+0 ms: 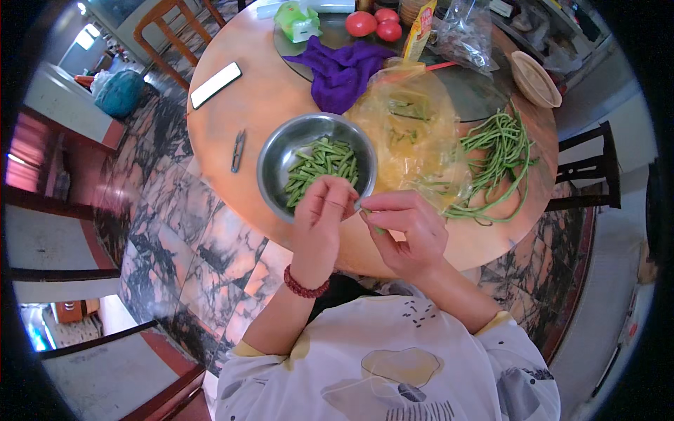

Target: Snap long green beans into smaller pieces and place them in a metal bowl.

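Observation:
A stainless steel bowl stands near the table's front edge, with short cut pieces of green long beans in it. My left hand is over the bowl's near right rim, fingers curled; whether they pinch anything is hidden. Close beside it, my right hand holds a short piece of green bean between thumb and fingers. Right of the bowl lies a yellow translucent plastic bag with a few bean scraps on it. A heap of whole long beans spreads along the table's right side.
On the round wooden table lie a nail clipper and a phone. A purple cloth, tomatoes, a tissue pack and a clear plastic bag are farther back. A woven basket sits at the right edge.

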The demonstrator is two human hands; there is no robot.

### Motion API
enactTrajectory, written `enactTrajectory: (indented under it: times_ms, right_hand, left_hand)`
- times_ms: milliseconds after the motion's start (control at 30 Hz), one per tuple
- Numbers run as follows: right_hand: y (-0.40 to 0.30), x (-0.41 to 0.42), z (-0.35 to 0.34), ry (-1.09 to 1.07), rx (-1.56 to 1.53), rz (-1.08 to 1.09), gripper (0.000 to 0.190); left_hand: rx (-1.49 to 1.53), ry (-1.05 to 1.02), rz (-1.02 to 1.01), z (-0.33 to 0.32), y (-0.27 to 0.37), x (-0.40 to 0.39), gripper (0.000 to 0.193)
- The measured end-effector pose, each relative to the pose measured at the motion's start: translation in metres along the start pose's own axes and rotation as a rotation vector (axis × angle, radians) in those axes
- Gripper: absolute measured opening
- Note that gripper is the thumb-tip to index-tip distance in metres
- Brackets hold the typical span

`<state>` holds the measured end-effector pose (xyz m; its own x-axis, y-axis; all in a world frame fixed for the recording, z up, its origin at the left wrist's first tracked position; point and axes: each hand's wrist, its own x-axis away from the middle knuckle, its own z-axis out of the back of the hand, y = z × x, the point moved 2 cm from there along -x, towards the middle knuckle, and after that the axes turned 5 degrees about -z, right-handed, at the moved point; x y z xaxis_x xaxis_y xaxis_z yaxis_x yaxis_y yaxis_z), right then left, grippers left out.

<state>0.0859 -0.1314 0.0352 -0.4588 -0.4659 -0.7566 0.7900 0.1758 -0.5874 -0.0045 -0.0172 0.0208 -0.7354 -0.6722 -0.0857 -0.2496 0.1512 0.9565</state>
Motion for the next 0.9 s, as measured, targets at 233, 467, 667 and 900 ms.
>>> enactTrajectory:
  times_ms: [233, 467, 667, 900]
  right_hand:
    - [0.022, 0.003, -0.004, 0.055, -0.552, -0.742, 0.021]
    - [0.043, 0.01, 0.006, 0.042, -0.676, -0.987, 0.019]
    - [0.046, 0.012, 0.007, 0.031, -0.774, -1.07, 0.017]
    - [0.044, 0.011, 0.004, -0.241, -0.769, -1.075, 0.014]
  left_hand:
    - [-0.392, 0.095, -0.132, 0.034, -0.009, -0.031, 0.013]
    - [-0.61, -0.136, -0.379, 0.005, 0.0, -0.022, 0.023]
    - [-0.601, -0.179, -0.266, 0.0, -0.004, -0.022, 0.014]
    - [-0.648, -0.118, -0.329, 0.006, 0.002, -0.025, 0.008]
